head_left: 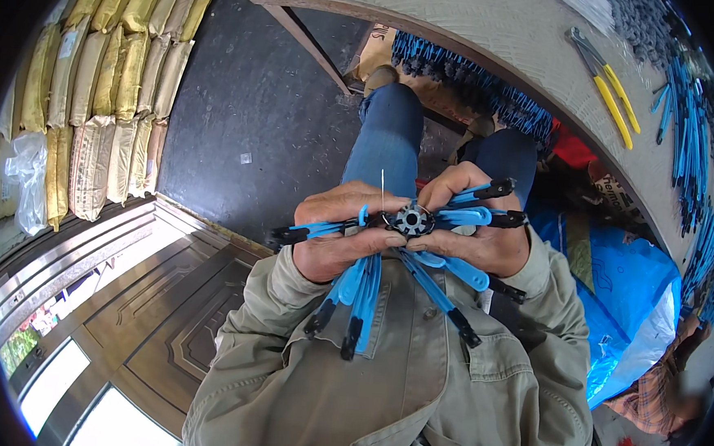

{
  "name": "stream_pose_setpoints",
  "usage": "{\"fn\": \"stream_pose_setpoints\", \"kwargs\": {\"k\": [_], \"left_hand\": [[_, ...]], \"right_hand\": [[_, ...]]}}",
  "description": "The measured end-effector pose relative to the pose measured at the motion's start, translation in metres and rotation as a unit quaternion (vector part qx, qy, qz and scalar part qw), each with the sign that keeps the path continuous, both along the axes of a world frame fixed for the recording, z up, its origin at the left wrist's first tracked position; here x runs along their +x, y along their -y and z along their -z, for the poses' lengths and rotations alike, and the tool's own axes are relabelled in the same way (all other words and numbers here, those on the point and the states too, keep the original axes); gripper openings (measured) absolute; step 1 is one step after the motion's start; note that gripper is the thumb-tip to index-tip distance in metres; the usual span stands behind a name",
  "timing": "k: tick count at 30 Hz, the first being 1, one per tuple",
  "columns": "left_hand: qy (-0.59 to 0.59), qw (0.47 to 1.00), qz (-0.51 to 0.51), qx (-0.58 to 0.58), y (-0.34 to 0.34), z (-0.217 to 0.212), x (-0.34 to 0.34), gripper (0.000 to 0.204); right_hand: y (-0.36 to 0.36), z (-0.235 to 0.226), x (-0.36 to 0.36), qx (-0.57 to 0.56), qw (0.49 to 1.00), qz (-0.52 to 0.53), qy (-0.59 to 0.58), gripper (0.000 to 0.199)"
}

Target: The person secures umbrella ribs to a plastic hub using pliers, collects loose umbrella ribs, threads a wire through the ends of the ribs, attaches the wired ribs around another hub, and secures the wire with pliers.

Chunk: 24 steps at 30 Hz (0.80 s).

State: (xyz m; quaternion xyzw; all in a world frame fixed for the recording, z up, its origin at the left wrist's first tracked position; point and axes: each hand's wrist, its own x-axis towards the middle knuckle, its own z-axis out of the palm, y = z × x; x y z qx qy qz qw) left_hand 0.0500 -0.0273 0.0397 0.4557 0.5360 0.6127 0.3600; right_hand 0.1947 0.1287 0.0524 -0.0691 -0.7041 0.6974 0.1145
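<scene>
Above my lap, both hands hold a small round notched hub (pixel 413 220), grey-white and black. Long blue plastic arms (pixel 366 293) with black tips fan out from around it, several of them hanging toward my jacket. My left hand (pixel 342 222) is closed on the hub's left side, its thumb pressed at the rim. A thin pale wire (pixel 383 190) stands up beside those fingers. On the opposite side, my right hand (pixel 483 231) grips the hub between thumb and fingers, with blue arms passing between and under the fingers. How the arms join the hub is partly hidden.
A worktable (pixel 500 23) curves along the far right, bearing yellow-handled pliers (pixel 606 87) and heaps of blue parts (pixel 688 153). More blue-and-black pieces (pixel 472 79) lie beneath it. A blue plastic sack (pixel 630 297) is at right, near another person's plaid sleeve (pixel 649 396). Stacked sacks (pixel 108 77) line the left.
</scene>
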Motion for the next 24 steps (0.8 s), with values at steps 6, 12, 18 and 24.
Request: {"fn": "stream_pose_setpoints", "kwargs": {"k": [6,12,18,24], "left_hand": [[0.095,0.993,0.076,-0.001,-0.001,0.006,-0.009,0.032],[0.023,0.997,0.07,0.001,-0.001,0.003,-0.009,0.033],[0.298,0.951,0.061,-0.055,0.001,-0.005,0.002,0.025],[0.237,0.957,0.145,-0.084,-0.002,-0.004,-0.017,0.026]], "right_hand": [[0.018,0.006,0.002,-0.043,0.994,0.099,-0.008,0.034],[0.019,0.001,0.003,0.04,0.993,0.099,-0.059,0.038],[0.018,0.004,0.01,0.023,0.995,0.071,-0.059,0.036],[0.018,0.005,0.008,0.06,0.99,0.047,-0.115,0.035]]}}
